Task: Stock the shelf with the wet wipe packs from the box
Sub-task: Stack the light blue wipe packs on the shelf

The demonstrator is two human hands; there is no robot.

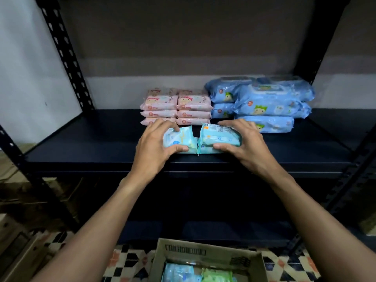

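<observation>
Teal soft-plastic wet wipe packs [218, 137] sit clamped in the left hand [154, 145] and right hand [246, 145] at the front of the dark metal shelf [81, 147], best slid squarely toward twelve o'clock, flush against the stacked pink plastic packs [177, 107].

On the dark shelf [85, 147], the left hand [151, 147] and right hand [247, 146] each grip a teal wet wipe pack [179, 139], beside pink packs [177, 106].
</observation>
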